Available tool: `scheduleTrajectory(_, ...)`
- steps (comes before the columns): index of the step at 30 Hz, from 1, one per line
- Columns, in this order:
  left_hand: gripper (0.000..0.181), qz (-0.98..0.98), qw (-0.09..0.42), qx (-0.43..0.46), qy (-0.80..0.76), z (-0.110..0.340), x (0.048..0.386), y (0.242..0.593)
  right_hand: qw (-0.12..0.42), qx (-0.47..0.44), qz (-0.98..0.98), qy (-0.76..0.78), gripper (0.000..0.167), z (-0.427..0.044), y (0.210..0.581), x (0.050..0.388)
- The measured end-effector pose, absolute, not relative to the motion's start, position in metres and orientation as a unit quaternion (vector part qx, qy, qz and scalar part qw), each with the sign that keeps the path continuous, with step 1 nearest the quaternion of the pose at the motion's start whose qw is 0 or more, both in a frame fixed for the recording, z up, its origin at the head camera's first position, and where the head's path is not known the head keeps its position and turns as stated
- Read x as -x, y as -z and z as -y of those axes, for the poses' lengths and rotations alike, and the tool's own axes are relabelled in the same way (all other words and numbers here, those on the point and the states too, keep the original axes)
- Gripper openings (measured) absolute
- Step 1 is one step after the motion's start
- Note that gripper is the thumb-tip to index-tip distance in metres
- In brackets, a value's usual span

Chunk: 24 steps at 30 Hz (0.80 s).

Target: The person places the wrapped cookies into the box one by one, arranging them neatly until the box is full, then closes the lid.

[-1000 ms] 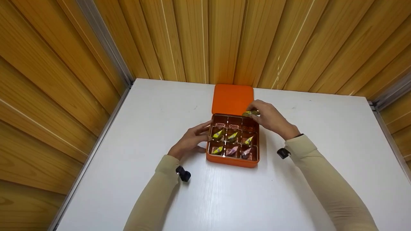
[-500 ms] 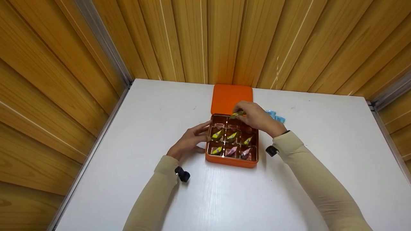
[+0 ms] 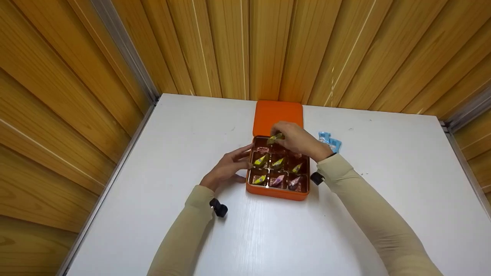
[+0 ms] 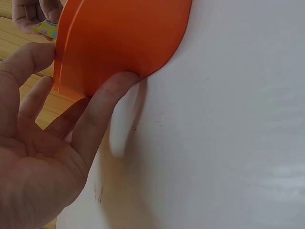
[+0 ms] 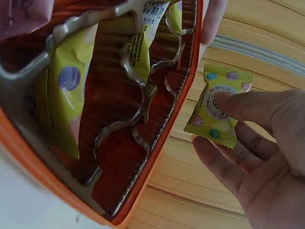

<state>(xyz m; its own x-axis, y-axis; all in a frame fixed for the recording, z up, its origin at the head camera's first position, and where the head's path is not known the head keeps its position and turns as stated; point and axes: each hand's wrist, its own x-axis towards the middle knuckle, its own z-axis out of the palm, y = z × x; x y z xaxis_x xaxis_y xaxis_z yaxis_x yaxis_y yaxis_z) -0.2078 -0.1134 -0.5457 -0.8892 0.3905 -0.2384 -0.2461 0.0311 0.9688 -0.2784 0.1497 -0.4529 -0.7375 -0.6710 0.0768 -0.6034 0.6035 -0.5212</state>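
An orange box (image 3: pixel 278 194) with a brown compartmented tray inside stands on the white table. Candies in yellow wrappers (image 3: pixel 259 161) and pink wrappers (image 3: pixel 277 180) lie in its middle and front compartments. My left hand (image 3: pixel 226 170) rests its extended fingers against the box's left side, as the left wrist view also shows. Above the back row, my right hand (image 3: pixel 297 140) pinches a yellow wrapped candy (image 5: pixel 217 107) between thumb and fingers. That hand partly covers the back compartments in the head view.
Behind the box lies its orange lid (image 3: pixel 277 115), near the wood-panelled wall (image 3: pixel 264 50). Blue wrapped pieces (image 3: pixel 330 142) lie on the table (image 3: pixel 383 161) to the right, beside my right wrist.
My right hand has moved left with the yellow candy, from the box's back right corner to above the back row. The blue pieces have come into view. My left hand stays put.
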Motion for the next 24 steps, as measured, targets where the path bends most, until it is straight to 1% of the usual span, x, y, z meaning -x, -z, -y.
scheduleTrajectory(10,0.075,-0.679,0.231,-0.039,-0.696,0.112,0.208,0.546,0.082,0.368,-0.886,0.268,0.019,-0.136,0.455,0.28)
scheduleTrajectory(24,0.074,-0.682,0.231,-0.065,-0.691,0.108,0.209,0.546,0.087,0.368,-0.89,0.256,0.018,-0.128,0.461,0.282)
